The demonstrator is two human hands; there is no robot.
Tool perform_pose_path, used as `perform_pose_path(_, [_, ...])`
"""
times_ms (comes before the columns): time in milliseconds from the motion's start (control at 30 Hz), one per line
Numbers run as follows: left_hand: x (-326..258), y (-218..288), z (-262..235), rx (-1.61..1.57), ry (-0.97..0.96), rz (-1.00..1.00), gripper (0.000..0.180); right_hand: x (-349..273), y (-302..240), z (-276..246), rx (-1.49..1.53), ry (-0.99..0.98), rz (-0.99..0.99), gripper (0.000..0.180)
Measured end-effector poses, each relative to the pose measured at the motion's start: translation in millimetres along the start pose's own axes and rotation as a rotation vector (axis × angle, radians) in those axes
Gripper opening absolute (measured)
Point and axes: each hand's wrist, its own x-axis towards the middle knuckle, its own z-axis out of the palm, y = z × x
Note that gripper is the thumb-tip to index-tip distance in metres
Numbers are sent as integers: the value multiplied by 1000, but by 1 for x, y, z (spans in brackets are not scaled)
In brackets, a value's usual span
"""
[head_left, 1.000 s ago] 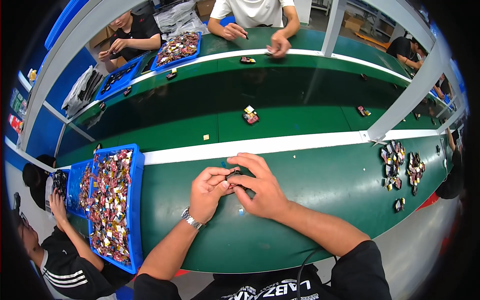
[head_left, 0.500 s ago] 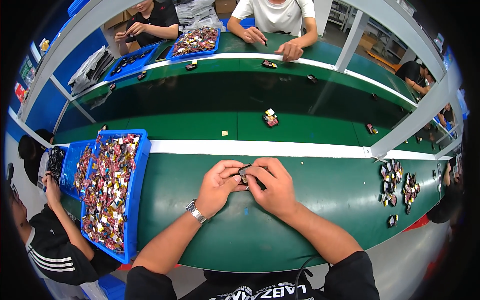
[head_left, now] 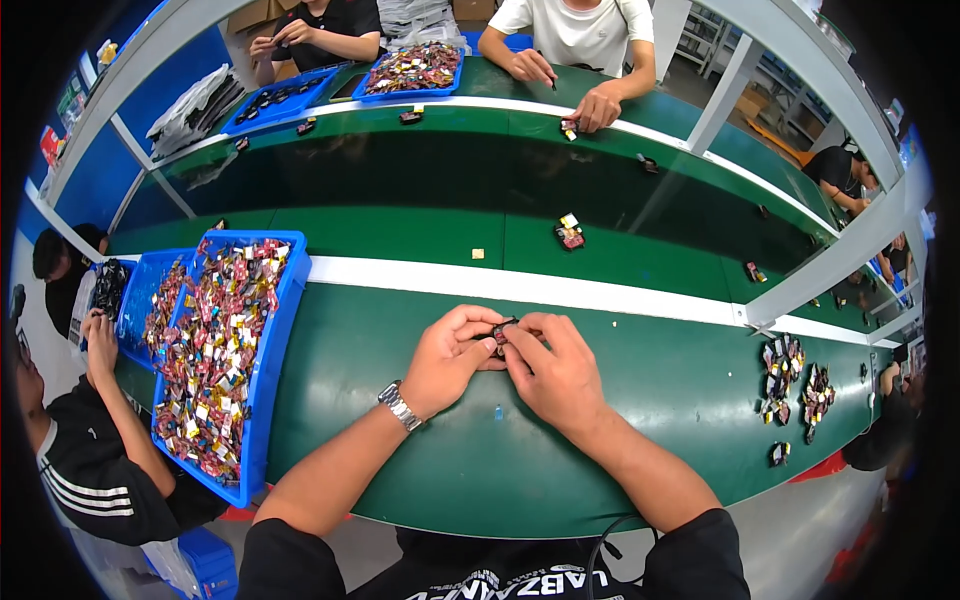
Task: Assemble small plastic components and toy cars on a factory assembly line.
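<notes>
Over the green bench top, my left hand and my right hand meet with their fingertips on one small black electronic part. The thumb and fingers of my left hand pinch it from the left. From the right, my right hand grips it with thumb and forefinger. A bit of reddish brown shows on the part between the fingers; most of it is hidden.
At left stands a blue tray heaped with small red, yellow and white parts. Clusters of black parts lie at right. Beyond a white rail, a conveyor belt carries scattered parts. Co-workers sit opposite and at left.
My view has turned slightly, shifting the scene. Both hands keep hold of the part, which now shows a different side. Across the belt, a co-worker's hand has reached a part with a pale label.
</notes>
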Motion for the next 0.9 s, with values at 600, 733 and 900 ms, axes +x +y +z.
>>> perform_pose_path(600, [3,-2,-3,-6,2,17,24,0,8,6,-81,89,-185,20])
perform_pose_path(733, [4,-1,-2,-21,4,9,22,-2,9,5,-90,93,-190,19])
perform_pose_path(900, [3,1,1,-1,9,22,23,-2,8,6,-67,120,-212,18])
